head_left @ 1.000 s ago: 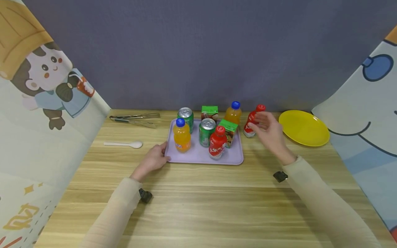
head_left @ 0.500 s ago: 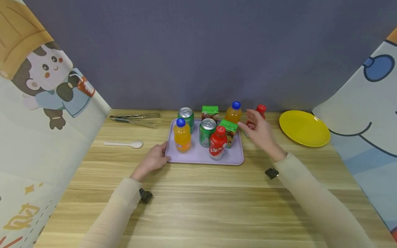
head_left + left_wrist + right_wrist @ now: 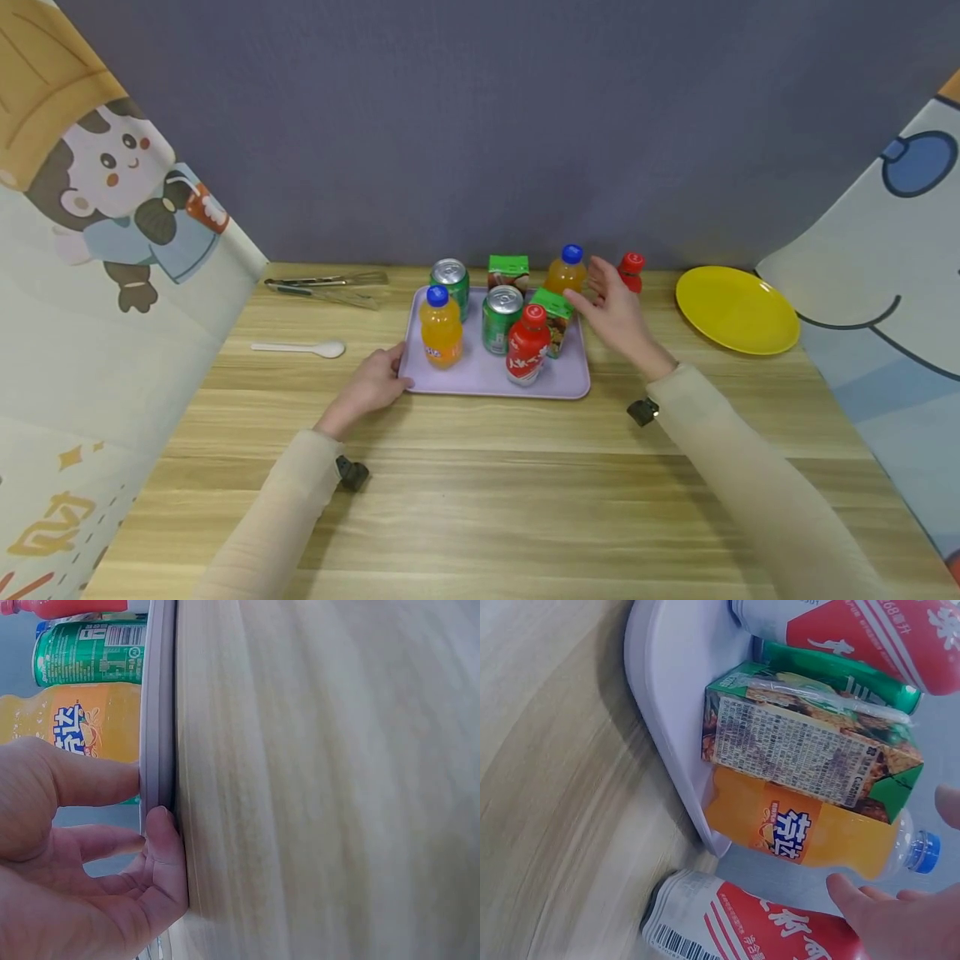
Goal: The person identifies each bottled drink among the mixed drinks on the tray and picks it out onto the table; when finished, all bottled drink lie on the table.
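Note:
In the head view my left hand [image 3: 369,385] holds the left front corner of a lilac tray [image 3: 472,382], its thumb and fingers at the rim [image 3: 156,697] in the left wrist view. My right hand [image 3: 617,318] hovers by the tray's right rear, fingers spread and holding nothing. Nearest to it are an orange soda bottle [image 3: 566,275] at the tray's rear corner and a red-and-white bottle [image 3: 769,922] standing off the tray. Also on the tray are another orange soda bottle [image 3: 441,332], green cans [image 3: 501,323], green-topped cartons [image 3: 552,308] and a red bottle [image 3: 528,348].
Tongs [image 3: 326,287] and a white spoon [image 3: 300,348] lie on the wooden table [image 3: 480,500] to the left. A yellow plate [image 3: 737,310] lies at the back right. A dark grey wall [image 3: 480,133] rises behind, with printed panels at both sides.
My right hand has moved left, from beside the red bottle off the tray to beside the rear orange soda bottle. The left hand and tray stay put.

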`<action>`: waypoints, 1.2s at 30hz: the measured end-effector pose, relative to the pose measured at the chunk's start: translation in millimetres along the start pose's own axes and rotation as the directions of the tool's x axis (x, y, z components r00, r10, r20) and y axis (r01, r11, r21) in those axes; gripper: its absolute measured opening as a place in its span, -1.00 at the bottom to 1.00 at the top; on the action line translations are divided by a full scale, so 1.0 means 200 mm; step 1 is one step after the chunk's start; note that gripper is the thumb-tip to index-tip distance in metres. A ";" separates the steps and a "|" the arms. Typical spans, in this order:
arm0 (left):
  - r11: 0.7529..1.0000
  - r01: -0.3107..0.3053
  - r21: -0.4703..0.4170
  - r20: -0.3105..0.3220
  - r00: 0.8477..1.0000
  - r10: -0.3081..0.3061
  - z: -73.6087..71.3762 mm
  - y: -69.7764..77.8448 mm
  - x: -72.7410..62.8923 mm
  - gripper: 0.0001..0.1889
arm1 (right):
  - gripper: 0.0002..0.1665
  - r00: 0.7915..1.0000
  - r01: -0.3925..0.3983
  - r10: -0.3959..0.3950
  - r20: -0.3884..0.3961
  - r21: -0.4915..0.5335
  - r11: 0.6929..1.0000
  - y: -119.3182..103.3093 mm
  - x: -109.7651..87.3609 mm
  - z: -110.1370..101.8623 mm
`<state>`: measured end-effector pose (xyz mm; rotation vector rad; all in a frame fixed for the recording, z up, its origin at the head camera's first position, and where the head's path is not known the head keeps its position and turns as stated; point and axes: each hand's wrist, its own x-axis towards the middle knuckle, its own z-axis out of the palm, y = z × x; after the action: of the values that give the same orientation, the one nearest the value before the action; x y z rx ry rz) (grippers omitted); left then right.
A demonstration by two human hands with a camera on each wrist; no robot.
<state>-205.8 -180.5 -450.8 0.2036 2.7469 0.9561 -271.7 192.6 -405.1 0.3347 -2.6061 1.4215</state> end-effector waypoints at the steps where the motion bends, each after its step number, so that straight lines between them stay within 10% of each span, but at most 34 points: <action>1: 1.000 -0.001 0.000 -0.001 1.000 0.001 0.00 0.00 0.00 -0.26 | -0.05 1.000 -0.003 0.003 0.000 0.000 1.000 0.00 0.01 0.00; 36: 1.000 -0.003 0.004 0.007 1.000 0.003 0.00 -0.01 0.00 -0.26 | -0.11 0.995 -0.098 0.098 -0.004 -0.129 0.987 0.01 0.13 0.08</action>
<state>-206.6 -182.2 -452.2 0.2117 2.7435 0.9491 -298.4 176.9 -408.7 0.1948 -2.7348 1.2720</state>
